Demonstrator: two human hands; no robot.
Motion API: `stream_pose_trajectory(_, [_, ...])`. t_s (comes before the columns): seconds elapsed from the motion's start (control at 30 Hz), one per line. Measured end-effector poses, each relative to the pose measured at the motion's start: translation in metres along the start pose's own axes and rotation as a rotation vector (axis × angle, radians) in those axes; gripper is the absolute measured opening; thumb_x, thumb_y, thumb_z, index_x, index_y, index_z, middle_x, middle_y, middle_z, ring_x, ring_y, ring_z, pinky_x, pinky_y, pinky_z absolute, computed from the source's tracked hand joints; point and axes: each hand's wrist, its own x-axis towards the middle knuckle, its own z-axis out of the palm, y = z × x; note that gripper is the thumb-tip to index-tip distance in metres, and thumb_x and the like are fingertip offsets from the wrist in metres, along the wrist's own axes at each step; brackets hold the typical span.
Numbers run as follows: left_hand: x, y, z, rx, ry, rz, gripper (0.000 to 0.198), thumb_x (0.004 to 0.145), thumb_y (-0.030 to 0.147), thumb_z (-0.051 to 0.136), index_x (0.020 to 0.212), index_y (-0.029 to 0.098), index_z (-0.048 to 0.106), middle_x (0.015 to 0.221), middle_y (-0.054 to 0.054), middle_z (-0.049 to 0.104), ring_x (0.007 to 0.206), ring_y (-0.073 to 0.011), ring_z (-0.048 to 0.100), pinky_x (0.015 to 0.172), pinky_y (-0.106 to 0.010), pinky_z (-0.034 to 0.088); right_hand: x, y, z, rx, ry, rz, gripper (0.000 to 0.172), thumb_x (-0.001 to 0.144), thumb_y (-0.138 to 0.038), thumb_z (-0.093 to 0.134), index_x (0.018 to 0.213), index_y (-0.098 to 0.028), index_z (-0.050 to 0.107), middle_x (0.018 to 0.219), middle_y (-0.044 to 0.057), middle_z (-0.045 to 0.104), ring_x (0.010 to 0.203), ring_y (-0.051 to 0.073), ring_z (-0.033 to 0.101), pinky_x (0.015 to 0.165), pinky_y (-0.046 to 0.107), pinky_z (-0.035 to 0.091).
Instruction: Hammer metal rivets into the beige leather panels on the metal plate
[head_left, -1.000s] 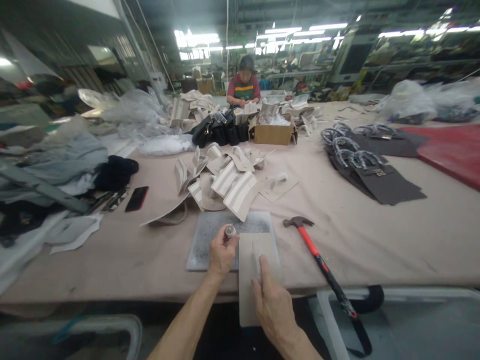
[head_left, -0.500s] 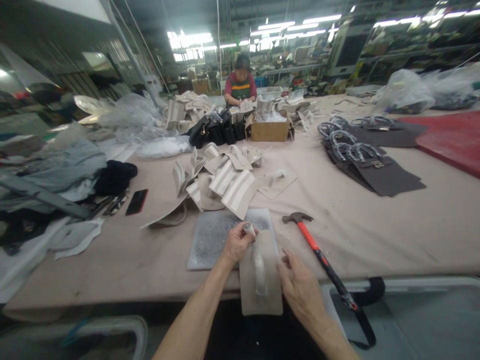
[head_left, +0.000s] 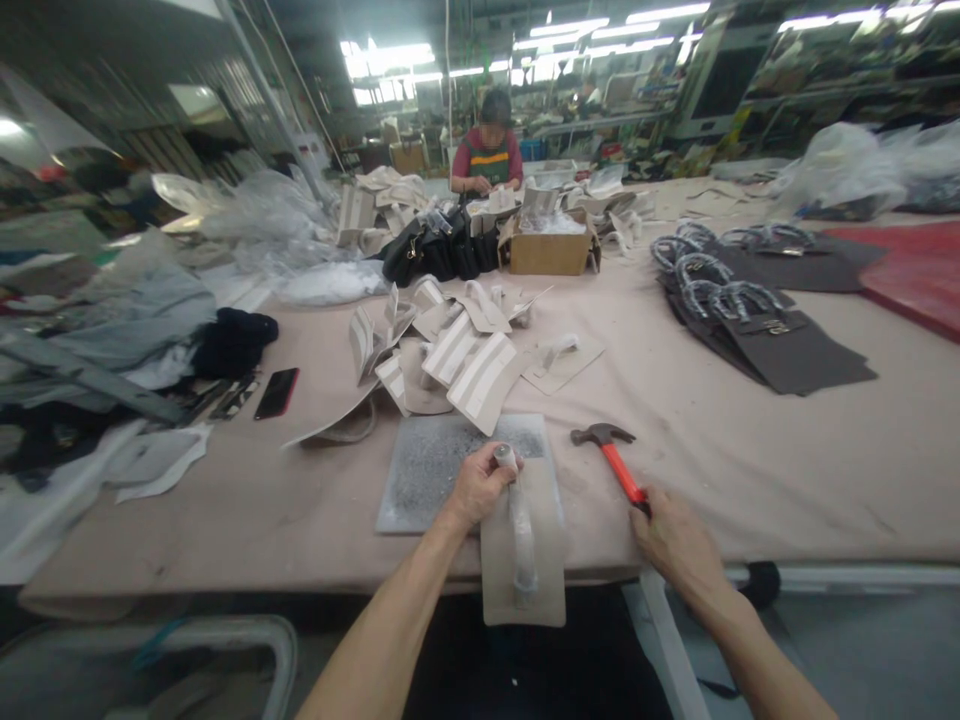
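My left hand (head_left: 480,486) grips the upper end of a plastic-wrapped strap handle (head_left: 524,545) attached to a beige bag panel (head_left: 550,580). That panel overhangs the table's front edge, its upper part over a grey slab (head_left: 420,490) with a dark speckled surface. To the right, my right hand (head_left: 675,540) is closed around the handle of a claw hammer (head_left: 621,468). Its head lies on the cloth beside the slab; the lower grip is hidden by my hand. Just beyond the slab is a pile of beige panels (head_left: 484,380), some with pale stripes.
A phone (head_left: 277,393) lies left on the cloth-covered table (head_left: 300,520). Grey bag panels with wrapped handles (head_left: 795,345) are stacked right, near a red board (head_left: 922,270). Black bags (head_left: 442,250) and a cardboard box (head_left: 551,253) stand farther back, before a seated person (head_left: 487,155).
My right hand has moved right, away from the panel's edge, and has closed on the hammer's handle. My left hand keeps its hold on the strap handle. The view has shifted slightly.
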Motion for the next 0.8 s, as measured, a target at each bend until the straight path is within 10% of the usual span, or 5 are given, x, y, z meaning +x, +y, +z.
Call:
stream_pose_trajectory(0.37, [-0.001,-0.001,0.003,0.076,-0.038,0.080,0.013,0.078,0.026,0.067,0.085,0.016,0.065,0.079,-0.003,0.067,0.074,-0.0163,0.060,0.072,-0.026,0.047,0.001,-0.047,-0.037,1.361,-0.524,0.385,0.011,0.082,-0.027,0.049,0.077,-0.023,0.040,0.061,-0.008,0.039,0.042,0.008,0.035,0.043,0.021,0.031])
stream_pose_trajectory(0.63, [0.001,0.005,-0.002,0.224,-0.141,0.148,0.006,0.079,0.019,0.060,0.080,0.016,0.065,0.076,-0.001,0.062,0.073,-0.0159,0.054,0.070,-0.027,0.042,-0.035,-0.073,-0.089,0.785,0.128,-0.155,0.037,0.093,-0.058,0.038,0.078,-0.025,0.045,0.055,-0.004,0.045,0.046,0.014,0.042,0.048,0.027,0.029])
stream_pose_trajectory(0.8, [-0.005,0.005,0.001,0.249,-0.112,0.153,0.006,0.080,0.021,0.061,0.082,0.017,0.065,0.070,0.001,0.058,0.068,-0.0152,0.052,0.066,-0.026,0.041,-0.045,-0.068,-0.094,0.272,0.034,-0.370,0.029,0.093,-0.047,0.036,0.075,-0.025,0.044,0.055,0.001,0.052,0.045,0.016,0.041,0.052,0.031,0.017])
